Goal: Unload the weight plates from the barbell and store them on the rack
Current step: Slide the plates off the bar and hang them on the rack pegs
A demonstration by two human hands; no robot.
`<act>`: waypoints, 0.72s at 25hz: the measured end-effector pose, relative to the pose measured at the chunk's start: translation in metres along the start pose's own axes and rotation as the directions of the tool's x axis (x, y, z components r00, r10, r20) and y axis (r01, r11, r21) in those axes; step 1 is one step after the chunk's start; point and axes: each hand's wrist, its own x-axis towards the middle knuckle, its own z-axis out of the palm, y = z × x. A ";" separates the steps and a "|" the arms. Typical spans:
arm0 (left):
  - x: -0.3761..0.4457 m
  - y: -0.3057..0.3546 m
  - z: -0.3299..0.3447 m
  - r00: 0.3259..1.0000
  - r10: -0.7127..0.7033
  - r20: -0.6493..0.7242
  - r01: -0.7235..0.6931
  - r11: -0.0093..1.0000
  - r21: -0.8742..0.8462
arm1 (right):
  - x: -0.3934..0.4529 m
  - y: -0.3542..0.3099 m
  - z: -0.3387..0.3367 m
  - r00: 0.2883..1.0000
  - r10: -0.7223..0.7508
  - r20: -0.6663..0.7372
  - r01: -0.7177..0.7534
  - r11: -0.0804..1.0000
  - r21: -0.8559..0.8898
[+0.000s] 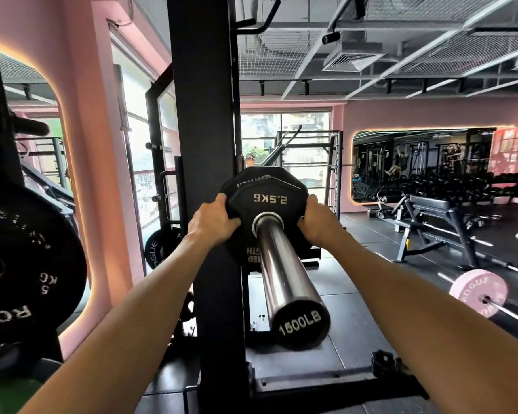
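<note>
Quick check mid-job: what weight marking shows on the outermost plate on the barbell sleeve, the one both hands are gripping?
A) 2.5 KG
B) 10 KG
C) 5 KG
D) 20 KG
A: the small black plate held by the left hand and the right hand on the barbell sleeve reads 2.5KG, printed upside down from this view.

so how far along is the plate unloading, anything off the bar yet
Nothing can be confirmed as unloaded yet. A 5 kg plate already hangs on the rack at left, but its origin is unclear. In hand: the left hand and right hand grip the 2.5KG plate, which is on the barbell sleeve. Left: slide it off, then the larger plate behind it, and store both.
</note>
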 end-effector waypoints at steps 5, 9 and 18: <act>-0.060 0.012 -0.036 0.999 0.049 -0.008 -0.049 0.999 0.009 | -0.063 -0.005 -0.036 0.998 -0.054 -0.019 0.054 0.998 -0.024; -0.127 0.029 -0.073 0.995 0.094 -0.040 -0.094 0.996 0.010 | -0.131 -0.014 -0.073 0.996 -0.093 -0.020 0.092 0.996 -0.008; -0.263 0.070 -0.176 0.974 0.223 -0.047 -0.220 0.973 0.071 | -0.283 -0.041 -0.153 0.994 -0.107 -0.013 0.107 0.994 0.015</act>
